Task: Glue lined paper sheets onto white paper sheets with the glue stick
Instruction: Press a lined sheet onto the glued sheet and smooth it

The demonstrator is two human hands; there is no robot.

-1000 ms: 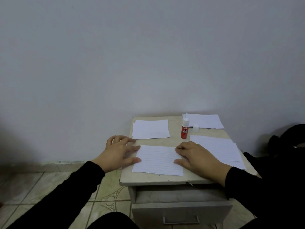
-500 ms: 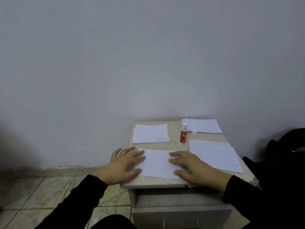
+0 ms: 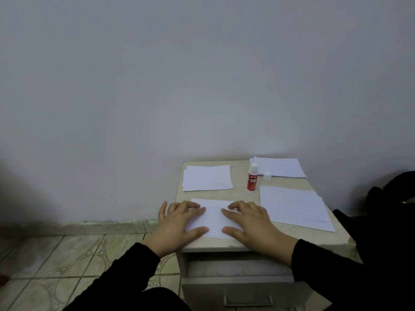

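Both your hands are flat on the lined sheet (image 3: 214, 217) at the counter's (image 3: 242, 176) near edge, 6 o'clock. Left hand (image 3: 177, 223) covers its left end, right hand (image 3: 251, 223) its right end; fingers on both are lightly bent, pressing down, gripping nothing. Glue stick (image 3: 252, 180) stands upright at centre, uncapped, its cap (image 3: 267, 176) just beside it at 3 o'clock. White sheets (image 3: 207, 178) stacked at 11 o'clock. Lined stack (image 3: 294, 205) at 3 o'clock, more sheets (image 3: 280, 166) at 1 o'clock. Drawer (image 3: 235, 269) below the counter is slightly open.
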